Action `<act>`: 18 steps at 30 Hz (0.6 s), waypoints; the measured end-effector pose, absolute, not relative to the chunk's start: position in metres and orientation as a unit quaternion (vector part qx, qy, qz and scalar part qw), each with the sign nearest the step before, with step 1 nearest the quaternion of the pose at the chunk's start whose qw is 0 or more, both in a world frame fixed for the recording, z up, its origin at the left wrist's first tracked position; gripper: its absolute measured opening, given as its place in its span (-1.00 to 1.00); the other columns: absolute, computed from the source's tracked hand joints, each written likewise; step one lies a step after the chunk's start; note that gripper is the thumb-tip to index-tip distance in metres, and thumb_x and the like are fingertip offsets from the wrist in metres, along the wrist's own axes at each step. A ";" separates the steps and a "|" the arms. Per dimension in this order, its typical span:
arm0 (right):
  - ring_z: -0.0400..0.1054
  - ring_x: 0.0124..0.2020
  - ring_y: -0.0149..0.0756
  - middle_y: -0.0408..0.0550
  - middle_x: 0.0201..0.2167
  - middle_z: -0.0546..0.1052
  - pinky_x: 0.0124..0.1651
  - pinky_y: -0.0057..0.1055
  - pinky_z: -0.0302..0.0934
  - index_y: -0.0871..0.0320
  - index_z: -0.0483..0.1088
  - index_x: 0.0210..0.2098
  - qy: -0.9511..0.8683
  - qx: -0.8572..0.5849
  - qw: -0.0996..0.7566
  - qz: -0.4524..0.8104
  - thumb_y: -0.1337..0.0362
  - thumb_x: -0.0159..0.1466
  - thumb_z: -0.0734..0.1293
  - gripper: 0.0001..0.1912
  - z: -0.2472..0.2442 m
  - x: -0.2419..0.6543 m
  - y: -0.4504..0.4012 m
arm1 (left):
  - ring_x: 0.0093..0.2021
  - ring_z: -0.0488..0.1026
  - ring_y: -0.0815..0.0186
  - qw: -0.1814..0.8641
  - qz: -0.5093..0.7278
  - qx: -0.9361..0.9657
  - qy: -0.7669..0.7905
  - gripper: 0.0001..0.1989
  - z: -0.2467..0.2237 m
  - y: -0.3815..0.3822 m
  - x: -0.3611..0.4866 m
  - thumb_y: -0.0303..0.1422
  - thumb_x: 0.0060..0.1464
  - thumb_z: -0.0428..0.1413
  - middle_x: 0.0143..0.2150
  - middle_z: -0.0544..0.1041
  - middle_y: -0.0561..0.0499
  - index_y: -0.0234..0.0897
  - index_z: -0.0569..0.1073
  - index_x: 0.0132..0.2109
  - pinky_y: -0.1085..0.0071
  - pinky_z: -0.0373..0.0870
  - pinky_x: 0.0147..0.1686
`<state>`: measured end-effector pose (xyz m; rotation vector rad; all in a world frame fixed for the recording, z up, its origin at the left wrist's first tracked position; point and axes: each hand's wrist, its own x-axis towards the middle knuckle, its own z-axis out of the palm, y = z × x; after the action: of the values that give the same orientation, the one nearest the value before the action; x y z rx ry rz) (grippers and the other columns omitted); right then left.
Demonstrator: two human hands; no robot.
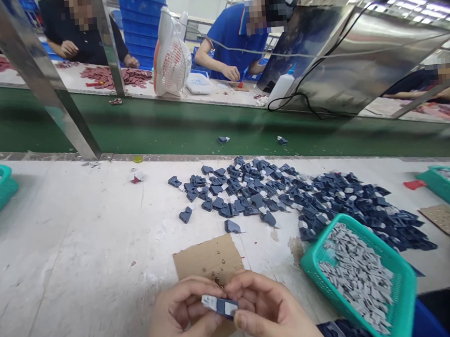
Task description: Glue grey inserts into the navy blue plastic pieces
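Between the fingertips of both hands is a small dark blue plastic part with light grey pieces on it (225, 306). My left hand (185, 314) pinches its light grey end, and my right hand (265, 305) grips the dark blue end. Under the hands lies a piece of brown cardboard (201, 256) with small brassy metal bits (218, 280) on it. Beyond it spreads a heap of dark blue plastic parts (250, 187), several showing light grey pieces. To the right of my right hand stands a green basket (312, 257) full of small light grey plastic pieces (360, 277).
A green conveyor belt (167, 126) runs behind the white table (79, 252), carrying two loose blue parts. Another green basket (8, 190) sits at far left, one more (430, 175) at right. Metal posts (42, 79) rise at left. Across the belt, people (219, 54) work near dark red pieces (108, 76).
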<state>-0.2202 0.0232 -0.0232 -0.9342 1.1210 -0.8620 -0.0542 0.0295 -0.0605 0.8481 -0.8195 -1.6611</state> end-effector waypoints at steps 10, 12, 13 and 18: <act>0.38 -0.30 -0.27 -0.05 -0.24 0.54 -0.28 -0.40 0.26 0.03 0.38 -0.09 0.482 -0.431 0.639 -0.416 -0.14 0.22 0.30 -0.56 -0.031 -0.195 0.029 | -0.38 0.54 0.31 0.530 -0.685 0.354 -0.352 -0.86 -0.057 0.025 -0.060 -0.24 -0.10 0.36 -0.29 0.57 0.00 -0.10 0.65 -0.32 0.44 0.51 -0.36; 0.28 -0.44 -0.37 -0.12 -0.36 0.50 -0.37 -0.46 0.16 0.02 0.34 -0.08 0.480 -0.418 0.642 -0.427 -0.10 0.23 0.31 -0.59 -0.033 -0.194 0.029 | -0.46 0.52 0.34 0.532 -0.696 0.342 -0.341 -0.86 -0.057 0.025 -0.062 -0.24 -0.07 0.34 -0.29 0.57 0.00 -0.12 0.65 -0.30 0.42 0.50 -0.41; 0.22 -0.49 -0.40 -0.16 -0.41 0.46 -0.40 -0.48 0.12 0.02 0.32 -0.09 0.481 -0.409 0.643 -0.433 -0.09 0.24 0.32 -0.61 -0.034 -0.194 0.029 | -0.46 0.51 0.34 0.531 -0.694 0.343 -0.343 -0.85 -0.057 0.025 -0.062 -0.23 -0.04 0.33 -0.29 0.57 0.00 -0.11 0.65 -0.28 0.41 0.51 -0.40; 0.12 -0.51 -0.43 -0.24 -0.52 0.31 -0.40 -0.49 0.05 0.00 0.28 -0.06 0.494 -0.406 0.619 -0.456 -0.12 0.23 0.31 -0.57 -0.039 -0.193 0.028 | -0.37 0.53 0.29 0.511 -0.666 0.399 -0.368 -0.72 -0.058 0.026 -0.063 -0.14 -0.07 0.33 -0.17 0.61 -0.04 -0.10 0.64 -0.18 0.40 0.52 -0.30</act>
<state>-0.1933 0.0280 -0.0388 -0.9345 1.1353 -1.0500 -0.0625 0.0257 -0.0578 0.9610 -0.8851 -1.6033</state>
